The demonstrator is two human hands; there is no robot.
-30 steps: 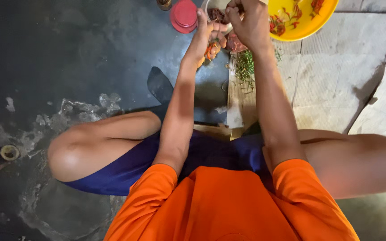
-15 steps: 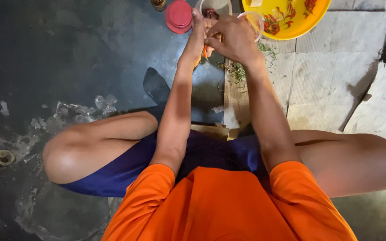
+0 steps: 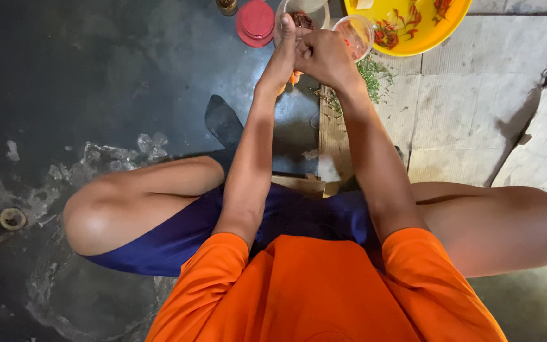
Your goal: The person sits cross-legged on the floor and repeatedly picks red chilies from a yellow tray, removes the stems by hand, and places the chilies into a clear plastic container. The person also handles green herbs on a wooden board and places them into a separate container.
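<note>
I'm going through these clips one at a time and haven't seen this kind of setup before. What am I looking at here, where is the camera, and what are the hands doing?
There is no machine here. The one picture comes from a camera worn on a person's head, looking down past an orange shirt and bare knees at their own two arms. The person sits low over a dark wet floor that meets pale stone slabs.

The left hand and right hand are pressed together out in front, closed around something small; a bit of orange shows beneath them, but what it is cannot be told.

Around the hands: a clear bowl with something dark red in it, a small clear cup, a red lid, a yellow bowl holding red and green pieces, green herbs, and a wooden board.
</note>
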